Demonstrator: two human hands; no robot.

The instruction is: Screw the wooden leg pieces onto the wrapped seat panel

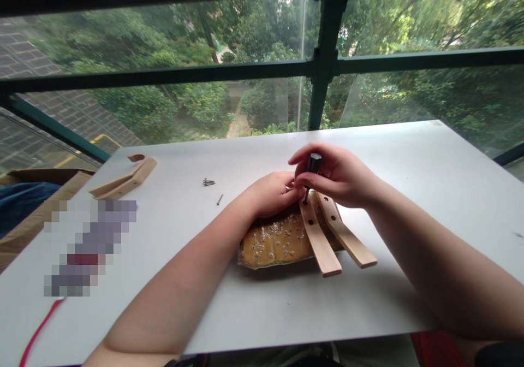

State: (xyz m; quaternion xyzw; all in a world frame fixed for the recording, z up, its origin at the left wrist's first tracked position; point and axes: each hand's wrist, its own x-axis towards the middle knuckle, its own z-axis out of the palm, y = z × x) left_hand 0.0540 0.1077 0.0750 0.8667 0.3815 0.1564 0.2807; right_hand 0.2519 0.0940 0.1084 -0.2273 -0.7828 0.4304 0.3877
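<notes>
My right hand (338, 178) is closed around the black handle of a screwdriver (312, 167), held upright with its tip down on a pale wooden slat (319, 241). A second slat (347, 238) lies beside it, both fanning toward me. My left hand (270, 192) is curled with its fingertips pinched at the screwdriver tip; what they hold is too small to make out. Both slats rest on a yellow-brown plastic-wrapped pad (274, 241) dotted with pale screws.
A white table (429, 192) stands before a large window. Another wooden piece (125, 180) lies at the far left. Loose screws (208, 182) and a single screw (220, 199) lie mid-table. A cardboard box (24, 214) sits left; a red cord (39, 331) trails near the front-left.
</notes>
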